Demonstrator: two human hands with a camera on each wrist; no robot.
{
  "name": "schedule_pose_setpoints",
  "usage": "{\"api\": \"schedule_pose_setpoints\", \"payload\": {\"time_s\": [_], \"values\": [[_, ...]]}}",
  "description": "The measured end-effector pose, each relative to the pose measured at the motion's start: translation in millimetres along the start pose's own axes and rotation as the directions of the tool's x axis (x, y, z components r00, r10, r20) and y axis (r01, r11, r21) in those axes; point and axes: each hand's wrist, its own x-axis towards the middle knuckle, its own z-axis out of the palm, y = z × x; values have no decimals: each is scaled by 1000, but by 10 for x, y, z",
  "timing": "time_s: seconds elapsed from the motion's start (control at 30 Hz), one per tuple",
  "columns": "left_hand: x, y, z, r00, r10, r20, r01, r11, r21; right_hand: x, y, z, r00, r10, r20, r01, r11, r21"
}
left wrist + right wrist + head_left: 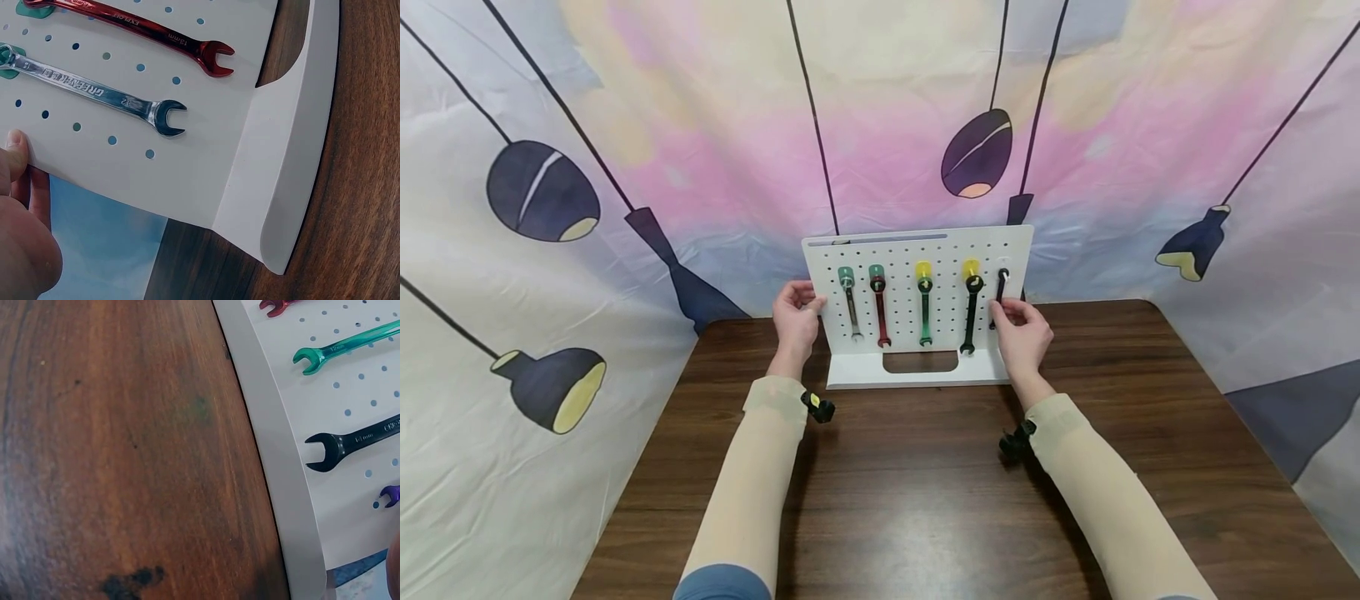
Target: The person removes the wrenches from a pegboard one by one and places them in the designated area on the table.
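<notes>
A white pegboard stand (902, 325) stands upright at the back of the table, with a row of wrenches hung on it. From left to right come a silver wrench (852, 308), a red wrench (881, 312), a green wrench (925, 312), a black wrench (971, 317) and a smaller wrench (1002, 285), whose end looks purple in the right wrist view. My left hand (795, 321) pinches the board's left edge, thumb in front and fingers behind. At the right edge my right hand (1024, 337) grips the board, its thumb close to the smallest wrench's lower end.
The brown wooden table (910, 492) runs from the stand toward me. Right behind it hangs a cloth backdrop (895, 125) printed with lamps. Green hooks (846, 273) and yellow hooks (972, 267) bear wrenches. The stand's base has an oblong cutout.
</notes>
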Motion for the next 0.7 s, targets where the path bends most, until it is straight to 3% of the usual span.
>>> {"api": "schedule_pose_setpoints", "payload": {"time_s": [0.43,0.7], "values": [[5,-17,-9,1000,4,5,-4,999,-34,18,71,-73,996,-72,48,70,996,50],[-11,-7,-19,1000,-3,11,3,1000,-9,6,21,-51,996,-38,81,37,999,13]]}}
